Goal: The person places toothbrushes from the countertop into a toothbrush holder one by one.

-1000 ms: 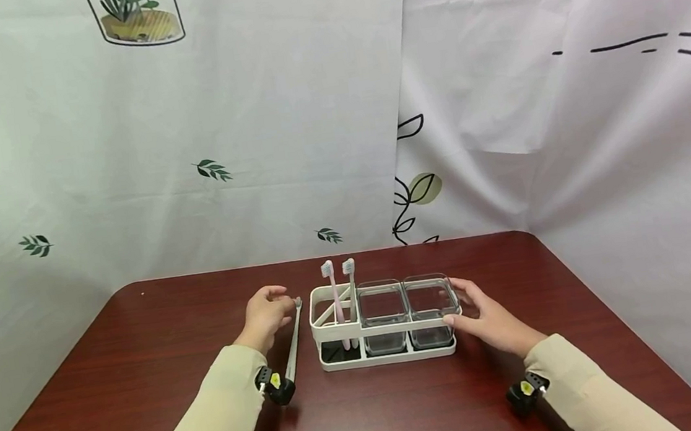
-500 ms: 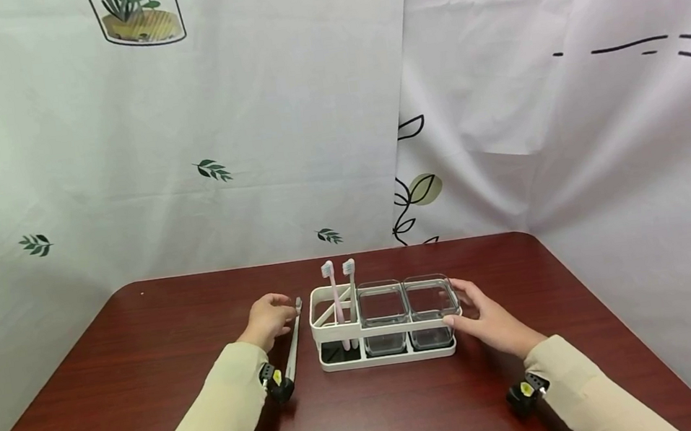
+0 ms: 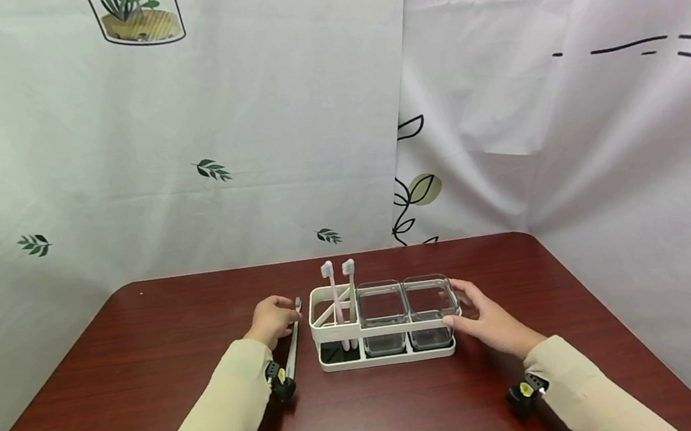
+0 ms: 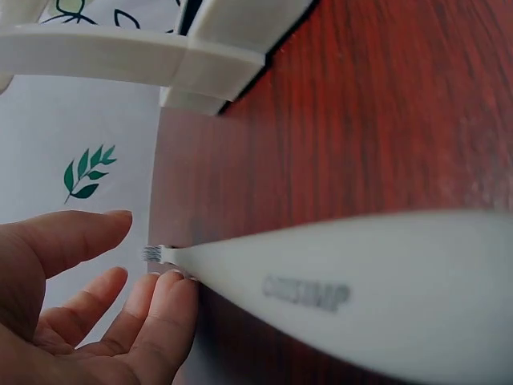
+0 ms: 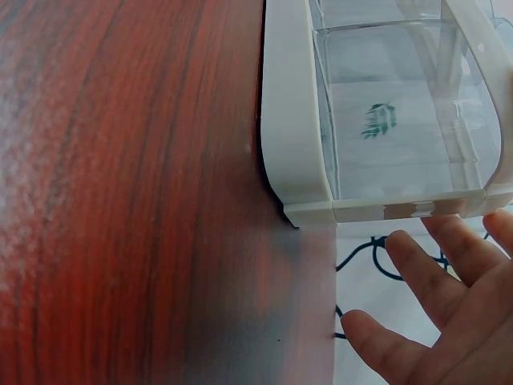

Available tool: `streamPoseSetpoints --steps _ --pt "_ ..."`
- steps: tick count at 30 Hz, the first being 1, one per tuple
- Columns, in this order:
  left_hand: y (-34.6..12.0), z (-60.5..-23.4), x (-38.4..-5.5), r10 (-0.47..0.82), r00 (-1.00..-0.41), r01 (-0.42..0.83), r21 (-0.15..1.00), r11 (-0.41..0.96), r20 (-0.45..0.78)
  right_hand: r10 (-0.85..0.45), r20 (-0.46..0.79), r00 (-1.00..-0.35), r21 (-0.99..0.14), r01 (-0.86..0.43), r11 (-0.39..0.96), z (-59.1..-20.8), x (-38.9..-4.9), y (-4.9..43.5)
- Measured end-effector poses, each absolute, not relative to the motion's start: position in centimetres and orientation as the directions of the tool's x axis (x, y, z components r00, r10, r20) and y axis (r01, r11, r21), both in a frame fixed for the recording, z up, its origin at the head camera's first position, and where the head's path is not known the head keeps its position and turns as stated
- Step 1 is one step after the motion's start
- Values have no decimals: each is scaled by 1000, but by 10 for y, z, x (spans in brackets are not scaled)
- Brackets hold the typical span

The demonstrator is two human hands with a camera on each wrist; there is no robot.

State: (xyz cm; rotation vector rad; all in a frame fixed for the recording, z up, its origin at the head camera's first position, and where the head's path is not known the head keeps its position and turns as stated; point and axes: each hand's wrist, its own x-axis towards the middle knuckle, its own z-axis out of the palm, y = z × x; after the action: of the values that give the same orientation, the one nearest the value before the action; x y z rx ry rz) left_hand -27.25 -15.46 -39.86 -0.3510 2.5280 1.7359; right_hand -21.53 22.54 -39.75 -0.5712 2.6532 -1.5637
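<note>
A loose toothbrush (image 3: 293, 350) with a pale handle lies on the table, left of a white toothbrush holder (image 3: 386, 328). My left hand (image 3: 270, 320) is at its bristle end. In the left wrist view, fingertips (image 4: 180, 289) meet the toothbrush neck from below while the thumb stays apart above, near the bristles. My right hand (image 3: 490, 320) grips the holder's right end, thumb on the front rim and fingers at the back corner. A pink toothbrush (image 3: 337, 304) and a greyish one (image 3: 351, 291) stand in the holder's left compartment.
Two clear square cups, a left one (image 3: 382, 305) and a right one (image 3: 430, 299), sit in the holder. Behind the dark red wooden table (image 3: 378, 415) hangs a pale printed curtain (image 3: 272, 108). Each wrist carries a small black camera.
My left hand has shifted slightly right, its fingers coming up to the loose toothbrush's neck. The right hand and holder have stayed in place.
</note>
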Motion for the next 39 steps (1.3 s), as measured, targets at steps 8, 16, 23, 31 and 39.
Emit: streamPoseSetpoints --steps 8,16,23,31,39 --pt "-155 -401 -275 -147 -974 -216 908 360 -174 -313 173 -934 -849 -302 434 -397 -215 225" --pt "-156 -408 -278 -147 -982 -172 900 400 -122 -314 166 -935 -843 -300 446 -397 -215 225" --pt "-155 -406 -277 -129 -987 -150 852 501 -98 -315 158 -936 -844 -293 448 -396 -215 226" --pt "-150 -402 -274 -135 -991 -99 723 683 -8 -315 151 -937 -850 -286 443 -395 -214 226" --pt "-151 -402 -272 -180 -983 -134 778 613 -28 -317 143 -938 -855 -279 437 -395 -214 226"
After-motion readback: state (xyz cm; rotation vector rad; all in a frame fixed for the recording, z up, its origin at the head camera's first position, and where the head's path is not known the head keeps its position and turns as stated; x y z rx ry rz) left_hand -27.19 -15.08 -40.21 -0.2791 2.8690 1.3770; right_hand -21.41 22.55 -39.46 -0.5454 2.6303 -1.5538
